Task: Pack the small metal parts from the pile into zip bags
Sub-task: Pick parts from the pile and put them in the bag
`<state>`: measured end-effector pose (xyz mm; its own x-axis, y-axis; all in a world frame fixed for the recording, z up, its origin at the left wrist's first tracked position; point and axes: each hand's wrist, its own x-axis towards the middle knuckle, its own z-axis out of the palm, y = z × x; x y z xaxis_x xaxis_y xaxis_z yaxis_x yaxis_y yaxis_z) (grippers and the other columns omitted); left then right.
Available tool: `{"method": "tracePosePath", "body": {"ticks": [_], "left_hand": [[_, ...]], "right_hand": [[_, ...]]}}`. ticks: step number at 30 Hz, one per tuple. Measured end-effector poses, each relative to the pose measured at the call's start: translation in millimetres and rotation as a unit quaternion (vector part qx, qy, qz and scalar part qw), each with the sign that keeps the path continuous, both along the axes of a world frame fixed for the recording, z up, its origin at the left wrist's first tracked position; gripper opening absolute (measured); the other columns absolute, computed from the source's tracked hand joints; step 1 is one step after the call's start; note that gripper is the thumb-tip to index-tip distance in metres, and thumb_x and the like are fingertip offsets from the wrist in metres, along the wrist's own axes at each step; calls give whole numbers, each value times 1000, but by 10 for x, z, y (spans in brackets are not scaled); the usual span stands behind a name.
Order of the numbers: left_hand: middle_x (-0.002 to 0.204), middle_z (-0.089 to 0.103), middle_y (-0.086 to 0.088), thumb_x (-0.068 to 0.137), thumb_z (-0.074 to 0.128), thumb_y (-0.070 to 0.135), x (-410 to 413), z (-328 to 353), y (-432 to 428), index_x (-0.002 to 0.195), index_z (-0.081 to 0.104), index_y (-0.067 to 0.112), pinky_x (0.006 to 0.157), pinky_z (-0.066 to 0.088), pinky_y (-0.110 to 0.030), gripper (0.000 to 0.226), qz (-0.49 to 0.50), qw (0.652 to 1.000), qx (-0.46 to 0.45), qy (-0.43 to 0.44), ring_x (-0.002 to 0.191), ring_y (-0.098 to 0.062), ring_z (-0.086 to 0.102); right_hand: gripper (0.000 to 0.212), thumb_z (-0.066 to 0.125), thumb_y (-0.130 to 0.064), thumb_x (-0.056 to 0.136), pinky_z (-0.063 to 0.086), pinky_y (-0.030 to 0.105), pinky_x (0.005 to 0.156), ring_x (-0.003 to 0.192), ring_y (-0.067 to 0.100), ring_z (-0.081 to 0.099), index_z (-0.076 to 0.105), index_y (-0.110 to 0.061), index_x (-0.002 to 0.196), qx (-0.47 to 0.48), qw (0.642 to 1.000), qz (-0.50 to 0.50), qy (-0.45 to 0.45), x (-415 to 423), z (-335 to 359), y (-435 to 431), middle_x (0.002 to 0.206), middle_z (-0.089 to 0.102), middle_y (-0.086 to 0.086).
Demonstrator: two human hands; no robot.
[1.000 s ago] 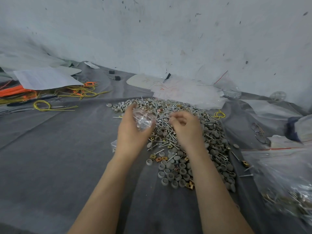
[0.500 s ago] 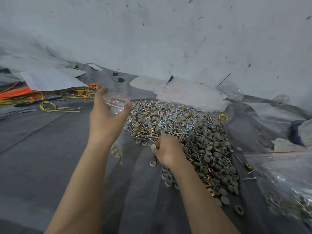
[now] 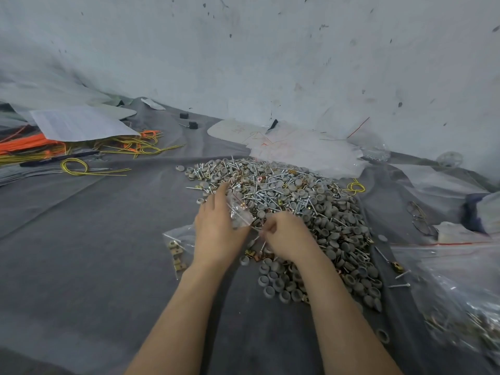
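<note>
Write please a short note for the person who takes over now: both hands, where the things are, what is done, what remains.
Left hand: holds a small clear zip bag at the pile's near edge.
Right hand: fingers curled right beside that bag; what they pinch is too small to tell.
Pile of parts: large, on the grey cloth.
Done, it seems: a bag with brass parts lies left of the left wrist; a big bag at right holds more.
Left: fill the held bag, close it, continue with the pile.
</note>
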<state>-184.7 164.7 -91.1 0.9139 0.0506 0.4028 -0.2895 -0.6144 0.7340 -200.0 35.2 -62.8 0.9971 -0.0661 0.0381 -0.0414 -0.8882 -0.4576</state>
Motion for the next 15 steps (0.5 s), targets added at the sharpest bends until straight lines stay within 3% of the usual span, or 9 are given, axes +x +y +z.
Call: {"method": "tracePosePath", "body": {"ticks": [3, 7, 11, 14, 15], "left_hand": [[144, 41, -7, 73, 72, 20, 5, -19, 19, 149, 25, 17, 107, 30, -38, 89, -13, 1000, 1, 0, 131, -26, 36], [140, 45, -7, 75, 73, 23, 0, -27, 3, 149, 24, 17, 106, 33, -40, 89, -18, 1000, 11, 1, 127, -26, 39], [140, 45, -8, 72, 77, 29, -7, -24, 10, 149, 25, 15, 105, 33, -41, 94, -21, 1000, 9, 2, 128, -27, 40], [139, 45, -9, 73, 74, 23, -9, -22, 16, 148, 27, 15, 107, 33, -43, 89, -17, 1000, 2, -5, 128, -27, 40], [139, 45, -8, 74, 73, 22, -7, -24, 15, 148, 27, 16, 107, 33, -43, 87, -15, 1000, -1, -5, 128, -27, 40]], "right_hand": [[13, 58, -22, 93, 38, 11, 56, 65, -1, 51, 67, -12, 96, 94, 989, -32, -113, -14, 96, -54, 74, 54, -13], [11, 59, -24, 93, 34, 10, 60, 74, -5, 50, 65, -16, 98, 194, 970, -2, -143, -13, 214, 11, 81, 55, -15], [18, 58, -28, 93, 39, 16, 65, 74, 0, 54, 71, -16, 99, 201, 973, 70, -94, -3, 175, 118, 81, 62, -13], [20, 54, -25, 96, 41, 8, 61, 68, 2, 55, 70, -16, 104, 154, 977, 12, -148, 46, 102, 56, 85, 66, -6], [20, 54, -24, 95, 44, 9, 66, 72, 4, 56, 69, -15, 106, 122, 979, -19, -159, 60, 75, 15, 93, 66, -3]]}}
